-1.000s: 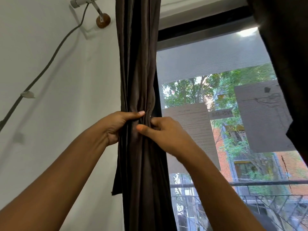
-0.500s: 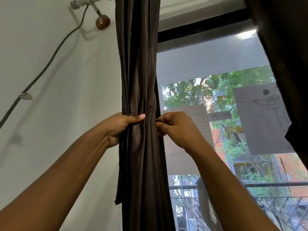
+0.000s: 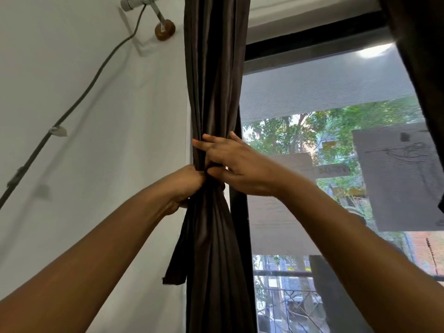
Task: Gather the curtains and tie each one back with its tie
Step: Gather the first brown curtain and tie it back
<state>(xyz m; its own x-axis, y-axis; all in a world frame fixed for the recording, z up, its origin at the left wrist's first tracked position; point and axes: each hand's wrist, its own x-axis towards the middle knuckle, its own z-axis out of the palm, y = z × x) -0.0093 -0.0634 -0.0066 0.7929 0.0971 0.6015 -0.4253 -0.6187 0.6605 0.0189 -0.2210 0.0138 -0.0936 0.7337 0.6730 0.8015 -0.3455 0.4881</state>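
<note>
In the head view, the dark brown curtain (image 3: 216, 92) hangs in a tight bundle of folds just beside the white wall (image 3: 96, 164), at the left edge of the window (image 3: 324, 92). It is drawn in to its narrowest point about halfway down the picture, and its top and bottom run out of frame. The left hand (image 3: 185, 186) is closed on the curtain's left edge at that narrow point. Its fingers curl round the fabric, and their tips are hidden behind the folds. A flat strip of the same dark cloth, the tie (image 3: 175, 260), hangs down from under this hand and ends in a square-cut edge against the wall. How it passes round the bundle cannot be made out (cloth and tie share one colour). The right hand (image 3: 237, 164) lies open across the front of the curtain just above the left hand, with its fingers straight and spread toward the wall. Its thumb sits lower, against the cinched folds, and the tip is lost among them. A second curtain (image 3: 420, 68) is cut off at the upper right corner. High on the wall, the end of the curtain rod (image 3: 134, 2) shows, and a grey cable (image 3: 72, 109) slants down from it. Sheets of paper (image 3: 396, 179) are stuck to the window, and their markings are too blurred to read.
</note>
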